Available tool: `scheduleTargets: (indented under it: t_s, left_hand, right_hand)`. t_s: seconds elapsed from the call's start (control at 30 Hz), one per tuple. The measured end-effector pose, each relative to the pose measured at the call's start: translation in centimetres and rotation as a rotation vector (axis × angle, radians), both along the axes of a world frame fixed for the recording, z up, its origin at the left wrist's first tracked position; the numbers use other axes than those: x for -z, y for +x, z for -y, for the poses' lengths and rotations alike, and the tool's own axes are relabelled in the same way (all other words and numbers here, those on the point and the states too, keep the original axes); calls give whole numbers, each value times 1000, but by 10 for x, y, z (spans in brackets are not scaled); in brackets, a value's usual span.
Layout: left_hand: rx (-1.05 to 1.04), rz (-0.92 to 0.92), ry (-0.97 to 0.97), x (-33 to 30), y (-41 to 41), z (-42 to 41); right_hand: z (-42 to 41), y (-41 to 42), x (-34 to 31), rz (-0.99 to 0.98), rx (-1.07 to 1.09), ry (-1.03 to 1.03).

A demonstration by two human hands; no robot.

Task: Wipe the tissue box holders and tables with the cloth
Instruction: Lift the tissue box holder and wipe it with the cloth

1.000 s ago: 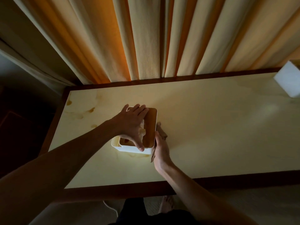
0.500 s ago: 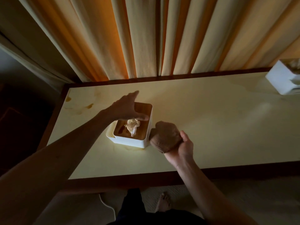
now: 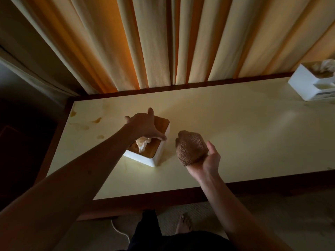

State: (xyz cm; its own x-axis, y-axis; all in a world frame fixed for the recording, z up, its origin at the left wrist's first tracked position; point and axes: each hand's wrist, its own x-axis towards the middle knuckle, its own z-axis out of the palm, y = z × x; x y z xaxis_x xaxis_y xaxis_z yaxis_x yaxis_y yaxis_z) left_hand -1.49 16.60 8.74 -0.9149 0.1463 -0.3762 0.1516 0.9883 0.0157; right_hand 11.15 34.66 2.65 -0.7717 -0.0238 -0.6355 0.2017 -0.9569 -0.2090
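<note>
A white tissue box holder (image 3: pixel 159 155) with a wooden lid and a tissue sticking out stands on the left half of the pale table (image 3: pixel 235 134). My left hand (image 3: pixel 143 126) is spread over the lid, fingers straight, thumb tip at the holder's right edge. My right hand (image 3: pixel 211 161) holds a bunched brown cloth (image 3: pixel 191 149) a little to the right of the holder, apart from it and lifted off the table top. A second white holder (image 3: pixel 304 86) sits at the table's far right corner.
Brown stains (image 3: pixel 96 120) mark the table's far left corner. Long curtains (image 3: pixel 163 42) hang right behind the table. The table has a dark wooden rim. On the floor below lie a white cable (image 3: pixel 119 230) and my bare foot (image 3: pixel 183 223).
My left hand rose from pressing the lid and now spreads above it. My right hand pulled the cloth off the holder's right side, bunched it and moved it right and up.
</note>
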Motion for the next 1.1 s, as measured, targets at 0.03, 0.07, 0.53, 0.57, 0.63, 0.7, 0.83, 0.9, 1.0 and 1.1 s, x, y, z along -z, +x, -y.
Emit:
scheduleTargets:
  t_s: [0.03, 0.07, 0.53, 0.57, 0.63, 0.7, 0.83, 0.9, 1.0, 1.1]
  left_hand:
    - [71, 22, 2, -2, 1, 3]
    - [147, 48, 1, -3, 2, 7]
    - [547, 172, -92, -10, 12, 36]
    - [533, 169, -91, -10, 12, 36]
    - [522, 162, -88, -8, 12, 37]
    - [515, 166, -69, -7, 12, 39]
    - [538, 116, -40, -7, 14, 40]
    - [566, 79, -77, -8, 14, 37]
    - [566, 79, -101, -9, 11, 34]
    - [533, 82, -62, -13, 14, 29]
  right_hand:
    - [1, 0, 0, 5, 0, 5]
    - [2, 0, 1, 12, -4, 16]
    - [21, -3, 15, 42, 52, 199]
    - [24, -3, 16, 29, 45, 228]
    - [30, -6, 11, -20, 30, 287]
    - [40, -12, 6, -113, -17, 349]
    - [73, -13, -12, -335, -200, 582]
    - [88, -13, -10, -388, -277, 735]
    - [99, -26, -4, -410, -354, 872]
    - [93, -46, -1, -444, -366, 938]
